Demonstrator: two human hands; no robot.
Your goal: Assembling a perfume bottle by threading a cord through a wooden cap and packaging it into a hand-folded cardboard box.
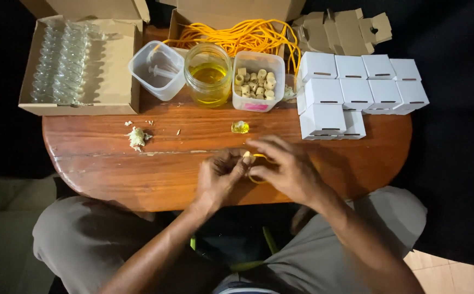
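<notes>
**Cork bead and yellow cord between my fingers**

Small, pale cork bead (pixel 245 155) sits pinched at my fingertips, just above the near edge of the oval reddish wooden table (pixel 111 169). My left hand (pixel 219 179) closes on it from below, thumb and forefinger pressed together around it. My right hand (pixel 287 169) curves in from the other side, its fingers nipping the thin yellow cord (pixel 260 158) that loops beside the bead.

Just beyond my hands stands a tiny glass bottle of yellow liquid (pixel 240 127). Further back are a glass jar of yellow oil (pixel 208 74), a white plastic tub of cork beads (pixel 256 80), and a cluster of small white cardboard boxes (pixel 357 92) to my right.
</notes>
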